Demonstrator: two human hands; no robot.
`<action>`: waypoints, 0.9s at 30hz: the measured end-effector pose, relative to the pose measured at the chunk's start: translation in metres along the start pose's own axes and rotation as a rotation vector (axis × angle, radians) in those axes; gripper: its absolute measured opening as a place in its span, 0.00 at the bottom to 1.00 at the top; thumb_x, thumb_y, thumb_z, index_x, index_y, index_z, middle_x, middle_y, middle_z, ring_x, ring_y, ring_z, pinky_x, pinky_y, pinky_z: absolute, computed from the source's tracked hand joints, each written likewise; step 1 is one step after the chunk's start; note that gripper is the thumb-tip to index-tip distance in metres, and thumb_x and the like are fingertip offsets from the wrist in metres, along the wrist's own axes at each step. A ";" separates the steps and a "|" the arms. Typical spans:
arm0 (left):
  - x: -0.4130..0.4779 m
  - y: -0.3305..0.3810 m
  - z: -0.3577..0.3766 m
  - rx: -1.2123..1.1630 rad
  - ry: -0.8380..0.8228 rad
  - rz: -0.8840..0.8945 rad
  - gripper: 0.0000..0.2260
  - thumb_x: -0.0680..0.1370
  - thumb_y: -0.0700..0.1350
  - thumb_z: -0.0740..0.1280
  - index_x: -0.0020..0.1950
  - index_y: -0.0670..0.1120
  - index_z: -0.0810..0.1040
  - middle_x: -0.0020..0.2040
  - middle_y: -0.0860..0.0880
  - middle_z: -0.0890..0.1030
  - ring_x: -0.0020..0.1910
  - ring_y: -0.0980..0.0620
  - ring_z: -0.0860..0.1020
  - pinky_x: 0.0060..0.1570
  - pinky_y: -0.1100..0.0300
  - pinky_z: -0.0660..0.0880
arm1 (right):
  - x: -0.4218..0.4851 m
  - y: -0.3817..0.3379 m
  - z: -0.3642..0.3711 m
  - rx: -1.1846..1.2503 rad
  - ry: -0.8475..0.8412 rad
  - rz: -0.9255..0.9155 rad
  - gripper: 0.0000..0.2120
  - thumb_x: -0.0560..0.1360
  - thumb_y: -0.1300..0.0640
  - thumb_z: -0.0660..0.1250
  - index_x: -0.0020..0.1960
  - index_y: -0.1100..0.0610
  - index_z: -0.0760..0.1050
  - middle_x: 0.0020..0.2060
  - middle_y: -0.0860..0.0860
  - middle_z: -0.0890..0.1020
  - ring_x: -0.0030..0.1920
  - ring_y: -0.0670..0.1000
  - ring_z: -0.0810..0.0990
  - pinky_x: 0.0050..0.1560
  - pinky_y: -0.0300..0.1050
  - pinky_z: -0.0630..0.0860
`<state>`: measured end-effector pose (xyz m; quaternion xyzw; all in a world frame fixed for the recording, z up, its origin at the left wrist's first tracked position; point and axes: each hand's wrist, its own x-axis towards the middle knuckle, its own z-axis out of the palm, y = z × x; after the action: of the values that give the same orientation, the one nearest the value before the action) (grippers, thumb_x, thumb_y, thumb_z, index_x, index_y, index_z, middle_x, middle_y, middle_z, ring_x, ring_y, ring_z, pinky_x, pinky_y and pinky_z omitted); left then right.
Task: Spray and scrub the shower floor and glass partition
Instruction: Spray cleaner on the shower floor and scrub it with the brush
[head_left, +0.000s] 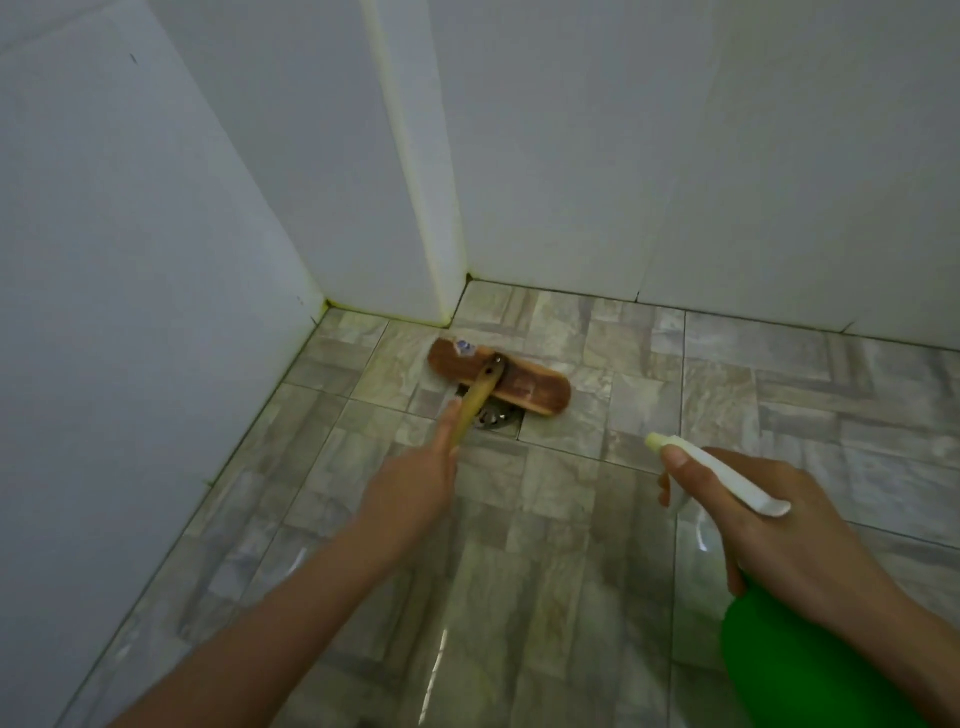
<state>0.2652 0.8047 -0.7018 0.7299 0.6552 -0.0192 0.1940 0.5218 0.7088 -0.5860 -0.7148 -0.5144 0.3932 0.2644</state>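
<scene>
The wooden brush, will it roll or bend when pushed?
Probably no rolling: the brush head is long, flat and lies on the floor. It looks like stiff wood, so it likely won't bend. The floor looks glossy, so it may slide easily.

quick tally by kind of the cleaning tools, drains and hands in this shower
brown wooden scrub brush with yellow handle: 1
green plastic spray bottle with white nozzle: 1
round metal floor drain: 1
hands (left hand, right hand): 2
total: 5

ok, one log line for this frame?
left hand: holds brush handle | brush head: on floor tiles, partly over drain | right hand: grips green spray bottle
</scene>
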 end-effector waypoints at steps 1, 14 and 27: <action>0.009 -0.002 -0.003 0.016 0.012 0.007 0.25 0.83 0.52 0.49 0.77 0.56 0.43 0.32 0.50 0.71 0.28 0.52 0.69 0.30 0.57 0.64 | 0.000 -0.002 0.002 -0.009 -0.001 -0.012 0.31 0.72 0.34 0.55 0.42 0.60 0.80 0.18 0.47 0.75 0.20 0.50 0.77 0.31 0.41 0.77; -0.020 -0.004 -0.004 0.002 0.005 -0.090 0.25 0.83 0.48 0.51 0.78 0.55 0.44 0.34 0.49 0.72 0.30 0.52 0.70 0.30 0.57 0.66 | -0.008 -0.018 0.009 -0.007 -0.007 -0.092 0.28 0.77 0.36 0.55 0.41 0.57 0.81 0.19 0.51 0.77 0.22 0.52 0.80 0.38 0.40 0.75; -0.043 -0.051 -0.020 0.058 -0.010 -0.131 0.24 0.83 0.49 0.50 0.78 0.54 0.45 0.37 0.48 0.74 0.32 0.51 0.72 0.35 0.56 0.68 | -0.008 -0.028 0.023 0.018 -0.050 -0.136 0.28 0.75 0.34 0.54 0.40 0.55 0.81 0.21 0.58 0.79 0.22 0.52 0.80 0.39 0.40 0.72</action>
<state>0.2051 0.7734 -0.6839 0.6907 0.6997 -0.0543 0.1743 0.4865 0.7104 -0.5741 -0.6658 -0.5647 0.3966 0.2839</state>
